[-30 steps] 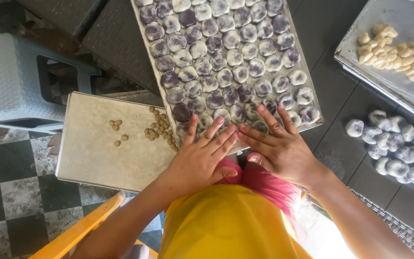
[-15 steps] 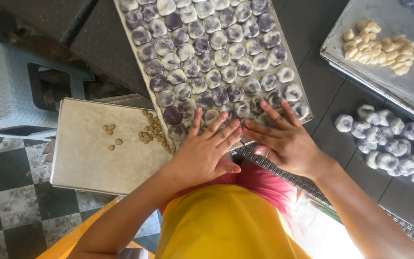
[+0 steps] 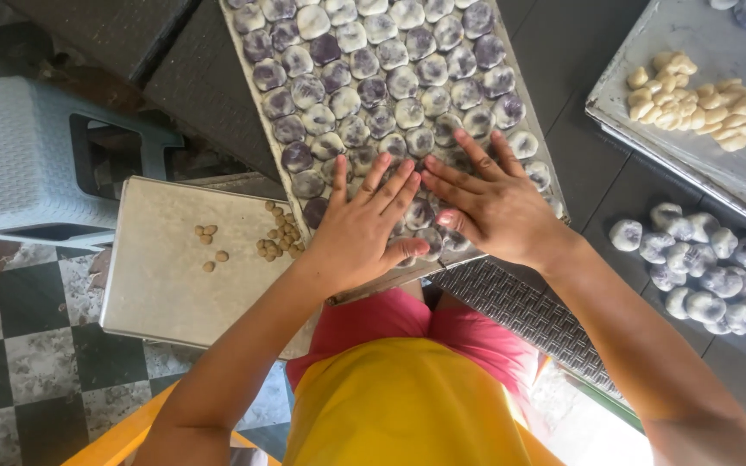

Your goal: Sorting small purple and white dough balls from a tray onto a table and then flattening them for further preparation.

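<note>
Pressing down flat, both hands are on the near end of the long tray (image 3: 237, 52), and that tray is packed: row after row of round purple-and-white dough balls (image 3: 373, 91), touching one another edge to edge. The left hand (image 3: 364, 229) lies palm down with fingers spread wide, gripping nothing, covering the balls at the tray's near left corner. Right beside it, the right hand (image 3: 489, 203) is just as open, fingers fanned toward the left hand, fingertips almost meeting it, resting on the last rows.

Left of the hands, a square metal tray (image 3: 157, 285) sits lower, its right edge tucked under the long tray. It holds only a scatter of small tan pellets (image 3: 278, 237), a loose cluster near its right side and a few more further left.

Over on the right, a second metal tray (image 3: 692, 164) carries a heap of pale yellow pieces (image 3: 701, 103) near its top. Below it, a loose pile of purple-white balls (image 3: 705, 272) lies straight on the dark tabletop (image 3: 580, 112), in no container. A grey plastic stool (image 3: 19, 155) stands at far left on the checkered floor (image 3: 19, 362).
</note>
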